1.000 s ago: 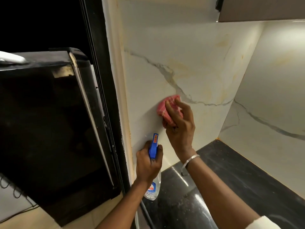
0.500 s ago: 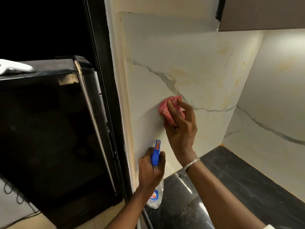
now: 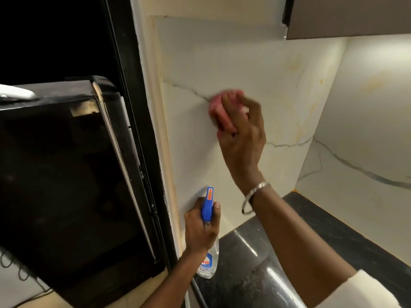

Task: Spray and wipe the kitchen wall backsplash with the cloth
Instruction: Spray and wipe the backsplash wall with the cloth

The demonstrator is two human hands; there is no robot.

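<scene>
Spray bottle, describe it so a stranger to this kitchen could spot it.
Follow the white marble backsplash down toward the black countertop. There the left hand grips the spray bottle. Its blue trigger head and clear body set it apart from the pink cloth the right hand holds higher up.
</scene>
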